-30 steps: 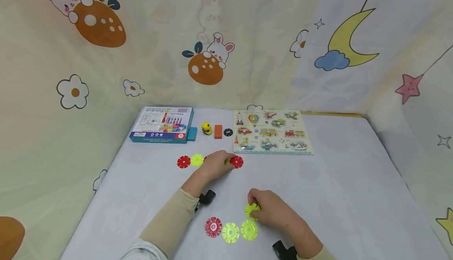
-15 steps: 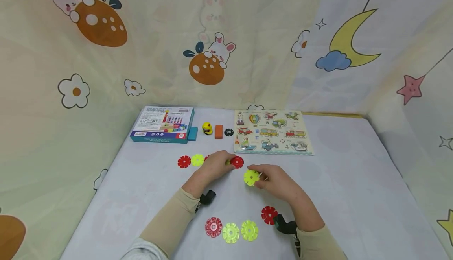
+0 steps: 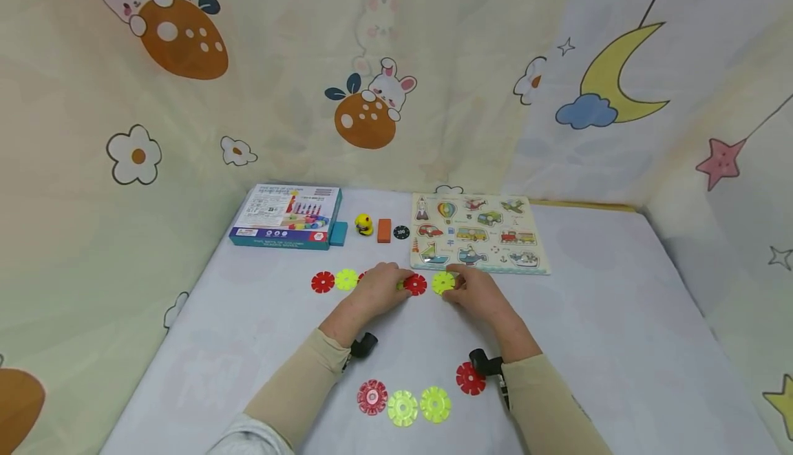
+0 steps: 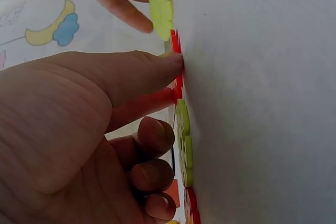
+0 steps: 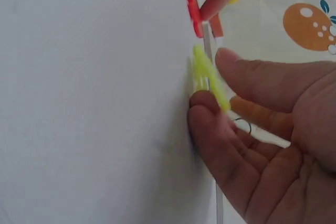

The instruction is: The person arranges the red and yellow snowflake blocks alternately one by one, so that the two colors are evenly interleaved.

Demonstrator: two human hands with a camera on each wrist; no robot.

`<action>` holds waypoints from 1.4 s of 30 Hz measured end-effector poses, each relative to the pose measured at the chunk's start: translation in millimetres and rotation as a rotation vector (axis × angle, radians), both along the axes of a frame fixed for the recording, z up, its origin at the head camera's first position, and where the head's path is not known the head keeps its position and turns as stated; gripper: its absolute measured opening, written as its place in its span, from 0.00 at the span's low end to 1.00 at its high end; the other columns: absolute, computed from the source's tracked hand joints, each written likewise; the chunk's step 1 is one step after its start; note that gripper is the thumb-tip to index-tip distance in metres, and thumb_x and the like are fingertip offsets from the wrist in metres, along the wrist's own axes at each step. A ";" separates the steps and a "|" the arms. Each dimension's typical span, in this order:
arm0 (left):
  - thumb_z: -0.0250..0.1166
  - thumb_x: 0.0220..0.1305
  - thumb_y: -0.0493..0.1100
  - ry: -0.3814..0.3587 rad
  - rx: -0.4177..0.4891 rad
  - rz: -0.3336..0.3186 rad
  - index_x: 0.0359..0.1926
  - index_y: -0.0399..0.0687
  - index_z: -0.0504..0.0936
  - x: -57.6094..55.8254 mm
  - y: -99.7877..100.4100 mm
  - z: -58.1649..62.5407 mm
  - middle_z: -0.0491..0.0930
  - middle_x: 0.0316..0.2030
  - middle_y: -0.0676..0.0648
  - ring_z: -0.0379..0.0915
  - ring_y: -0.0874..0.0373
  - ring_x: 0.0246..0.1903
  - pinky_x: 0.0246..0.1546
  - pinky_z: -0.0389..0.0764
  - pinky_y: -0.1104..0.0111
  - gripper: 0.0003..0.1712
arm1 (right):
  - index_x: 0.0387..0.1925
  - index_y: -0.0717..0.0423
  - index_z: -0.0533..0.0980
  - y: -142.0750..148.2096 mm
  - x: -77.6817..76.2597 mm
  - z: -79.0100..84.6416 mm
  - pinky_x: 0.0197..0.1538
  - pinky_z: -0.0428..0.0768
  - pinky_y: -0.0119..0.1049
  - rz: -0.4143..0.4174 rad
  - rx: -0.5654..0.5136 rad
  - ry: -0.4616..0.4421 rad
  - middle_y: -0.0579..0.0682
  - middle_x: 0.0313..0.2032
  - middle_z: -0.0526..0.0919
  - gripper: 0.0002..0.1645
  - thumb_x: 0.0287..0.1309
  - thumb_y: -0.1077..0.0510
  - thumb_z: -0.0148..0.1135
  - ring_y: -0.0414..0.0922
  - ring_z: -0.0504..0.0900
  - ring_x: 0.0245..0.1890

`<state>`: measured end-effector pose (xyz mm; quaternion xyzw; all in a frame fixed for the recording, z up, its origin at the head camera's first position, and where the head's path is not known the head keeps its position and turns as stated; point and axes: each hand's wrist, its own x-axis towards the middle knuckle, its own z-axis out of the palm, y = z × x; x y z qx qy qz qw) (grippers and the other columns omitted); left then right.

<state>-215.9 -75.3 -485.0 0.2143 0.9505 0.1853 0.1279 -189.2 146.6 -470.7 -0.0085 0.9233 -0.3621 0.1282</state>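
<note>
Across the middle of the white table runs a row of notched plastic discs, from a red disc [image 3: 323, 282] and a yellow disc [image 3: 346, 279] on the left to another red disc [image 3: 416, 285] on the right. My left hand [image 3: 375, 288] covers part of this row, its thumb and index finger pinching the rightmost red disc at its edges. Just right of that, my right hand [image 3: 480, 292] holds a yellow-green disc [image 3: 442, 282] by its edges. In the right wrist view this yellow-green disc [image 5: 210, 77] is tilted and slightly apart from the red one [image 5: 192, 9].
Nearer me lie a red disc [image 3: 372, 397], two yellow-green discs [image 3: 403, 408] and another red disc [image 3: 471, 378] beside the right wrist camera. Behind are a box [image 3: 285, 216], a blue block [image 3: 338, 233], a yellow toy [image 3: 363, 224], an orange block [image 3: 384, 230], a black chip [image 3: 401, 233] and a picture puzzle board [image 3: 480, 235].
My right hand has carried the yellow-green disc from the near discs up to the right end of the row, uncovering a red disc. My left hand has stayed at the row.
</note>
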 end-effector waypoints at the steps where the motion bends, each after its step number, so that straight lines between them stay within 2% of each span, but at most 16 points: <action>1: 0.67 0.57 0.55 0.006 -0.007 0.000 0.61 0.58 0.75 0.6 0.2 0.5 0.76 0.39 0.53 0.66 0.59 0.40 0.37 0.72 0.69 0.30 | 0.59 0.55 0.71 0.6 0.1 -0.5 0.33 0.72 0.36 -0.011 -0.007 -0.002 0.50 0.34 0.74 0.32 0.51 0.56 0.69 0.46 0.72 0.32; 6: 0.68 0.56 0.54 0.018 -0.033 0.002 0.60 0.58 0.76 2.4 1.3 2.6 0.74 0.38 0.53 0.66 0.58 0.40 0.36 0.72 0.68 0.30 | 0.52 0.59 0.74 2.9 1.2 -3.0 0.32 0.71 0.35 -0.055 -0.017 -0.026 0.50 0.32 0.73 0.24 0.53 0.58 0.68 0.45 0.71 0.31; 11: 0.67 0.57 0.53 0.048 -0.079 -0.005 0.59 0.57 0.77 -4.0 8.3 5.3 0.75 0.41 0.53 0.65 0.57 0.40 0.39 0.72 0.67 0.27 | 0.48 0.58 0.76 2.9 1.2 -5.6 0.33 0.72 0.34 -0.050 -0.026 -0.013 0.51 0.32 0.73 0.19 0.54 0.59 0.67 0.46 0.72 0.32; 17: 0.67 0.57 0.54 -0.064 -0.031 -0.004 0.59 0.57 0.77 -13.6 27.4 14.3 0.76 0.50 0.52 0.67 0.56 0.47 0.49 0.72 0.62 0.27 | 0.44 0.57 0.78 1.9 -0.4 -11.9 0.33 0.70 0.36 -0.037 -0.006 0.037 0.50 0.31 0.72 0.16 0.52 0.58 0.68 0.46 0.70 0.32; 20: 0.68 0.56 0.54 -0.090 0.006 -0.026 0.57 0.59 0.78 -15.5 32.4 10.9 0.76 0.51 0.54 0.67 0.57 0.49 0.52 0.71 0.61 0.27 | 0.43 0.57 0.78 0.5 -0.6 -14.2 0.33 0.70 0.36 -0.028 0.008 0.050 0.50 0.31 0.72 0.15 0.52 0.59 0.68 0.46 0.70 0.33; 24: 0.70 0.53 0.56 -0.105 0.053 -0.048 0.56 0.62 0.79 -18.9 33.4 1.3 0.77 0.49 0.57 0.67 0.60 0.47 0.51 0.71 0.63 0.27 | 0.44 0.56 0.79 1.5 1.9 -14.3 0.35 0.69 0.37 -0.013 0.017 0.046 0.50 0.32 0.71 0.15 0.53 0.60 0.66 0.46 0.70 0.35; 27: 0.70 0.52 0.57 -0.101 0.070 -0.064 0.56 0.64 0.79 -20.7 36.2 -1.3 0.77 0.49 0.59 0.67 0.60 0.46 0.50 0.71 0.63 0.28 | 0.47 0.56 0.78 4.2 6.3 -9.9 0.37 0.70 0.37 -0.003 0.009 0.047 0.49 0.33 0.71 0.17 0.54 0.62 0.64 0.46 0.69 0.36; 30: 0.70 0.53 0.57 -0.091 0.074 -0.084 0.57 0.64 0.78 -20.8 36.6 -2.8 0.77 0.49 0.59 0.67 0.60 0.45 0.50 0.71 0.63 0.28 | 0.49 0.55 0.77 2.4 14.9 -3.7 0.37 0.72 0.36 0.007 -0.007 0.049 0.48 0.33 0.72 0.19 0.54 0.61 0.64 0.45 0.70 0.35; 33: 0.70 0.53 0.56 -0.092 0.067 -0.088 0.57 0.62 0.78 -20.6 36.5 -1.8 0.78 0.50 0.59 0.68 0.60 0.45 0.50 0.71 0.63 0.28 | 0.49 0.54 0.77 -3.5 29.7 1.4 0.34 0.73 0.35 0.070 -0.032 0.073 0.45 0.32 0.73 0.18 0.54 0.59 0.65 0.43 0.71 0.32; 38: 0.69 0.55 0.56 -0.086 0.051 -0.088 0.58 0.62 0.78 -21.2 36.1 -0.3 0.77 0.51 0.59 0.68 0.61 0.46 0.52 0.70 0.63 0.28 | 0.44 0.50 0.78 -24.9 63.4 2.9 0.34 0.73 0.33 0.253 -0.071 0.120 0.41 0.30 0.73 0.13 0.56 0.55 0.64 0.40 0.71 0.29; 42: 0.68 0.55 0.57 -0.086 0.049 -0.098 0.58 0.63 0.77 -21.9 36.9 -1.4 0.77 0.51 0.59 0.67 0.62 0.44 0.51 0.70 0.65 0.28 | 0.40 0.47 0.79 -45.6 88.1 0.5 0.35 0.72 0.30 0.391 -0.082 0.119 0.38 0.29 0.73 0.10 0.56 0.52 0.64 0.37 0.71 0.29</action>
